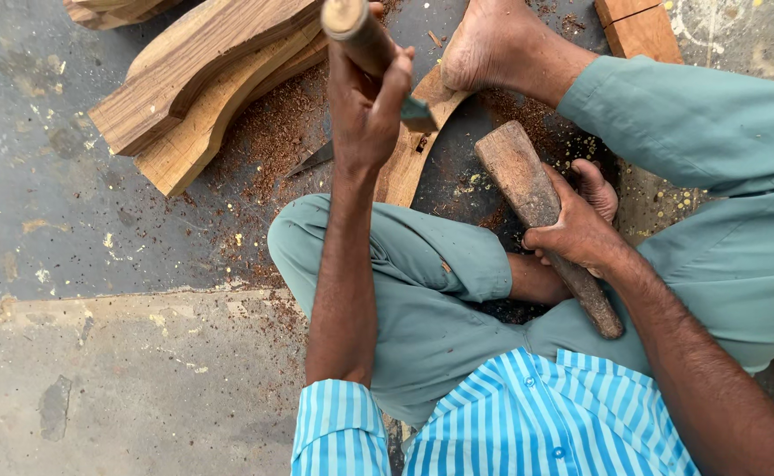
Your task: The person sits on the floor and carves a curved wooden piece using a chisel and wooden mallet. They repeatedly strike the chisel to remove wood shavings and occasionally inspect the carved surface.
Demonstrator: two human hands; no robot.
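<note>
— Now, item one: what do we hold?

— Our left hand (365, 115) is wrapped tight round a chisel (358, 31) with a round wooden handle, its tip down on a curved wooden workpiece (409, 159) that lies on the floor (69, 220) under our bare foot (484, 48). Our right hand (576, 231) is clamped on a wooden mallet (537, 207), worn, dark and club-shaped, its head raised just beside the workpiece.

— Risks to log?

— We judge that a glancing blow could skid the blade toward the foot pinning the piece; a loose pin would let it shift.

— Other stock?

— Pale, sawn curved wood blocks (197, 79) toward the floor's far left corner; reddish sawdust (268, 141) between; grey, rough concrete.
</note>
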